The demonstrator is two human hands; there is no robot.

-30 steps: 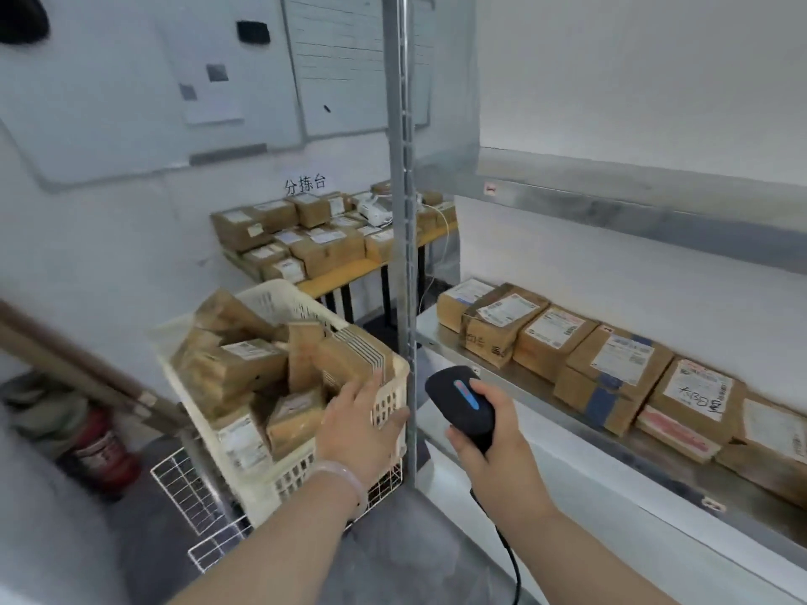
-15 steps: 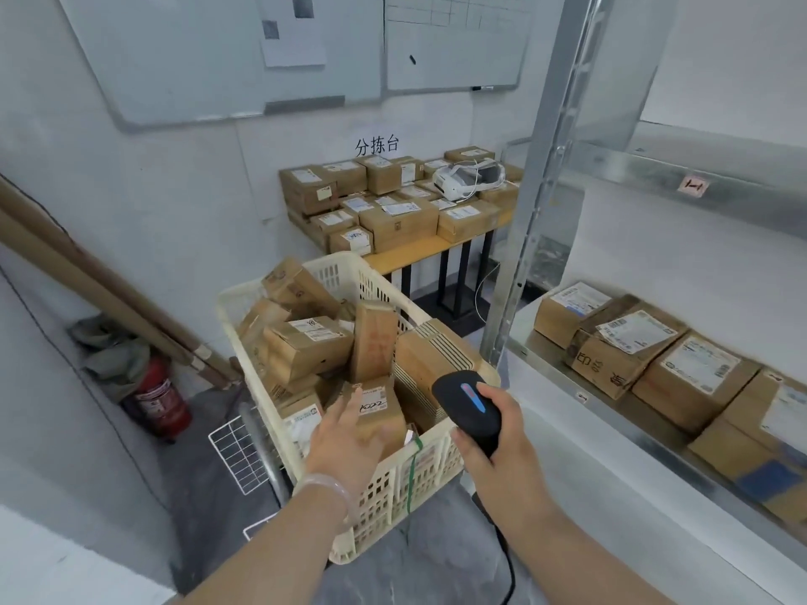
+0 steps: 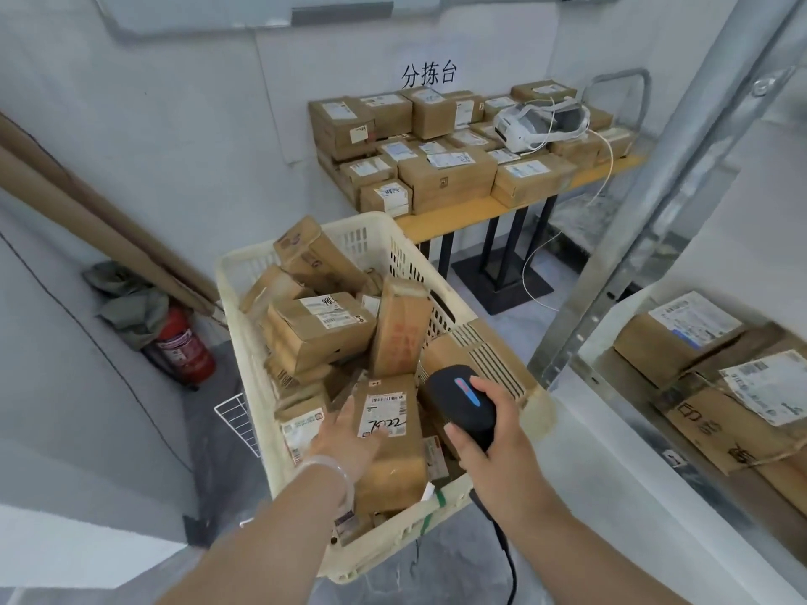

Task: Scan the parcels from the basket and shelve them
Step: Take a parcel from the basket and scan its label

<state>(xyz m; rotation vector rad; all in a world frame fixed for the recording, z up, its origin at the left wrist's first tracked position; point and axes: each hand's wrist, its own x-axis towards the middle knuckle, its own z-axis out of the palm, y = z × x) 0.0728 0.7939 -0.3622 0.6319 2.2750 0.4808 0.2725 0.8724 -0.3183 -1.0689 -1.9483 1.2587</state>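
Cardboard parcels (image 3: 321, 329) in plastic basket (image 3: 244, 272)

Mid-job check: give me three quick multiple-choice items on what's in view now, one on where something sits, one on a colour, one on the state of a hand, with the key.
1. Where does the white label printer sit?
A. on the parcels on the yellow table
B. in the basket
C. on the metal shelf

2. What colour is the light strip on the scanner?
A. green
B. blue
C. white

3. What is the left hand doing?
A. hanging free above the basket
B. gripping the basket rim
C. resting on a labelled parcel in the basket

Key:
1 A, the printer rests on top of boxes stacked on the yellow table by the wall.
2 B, a blue strip with a red tip glows on the scanner held in the right hand.
3 C, the fingers lie on the labelled parcel inside the basket; it is not yet lifted.
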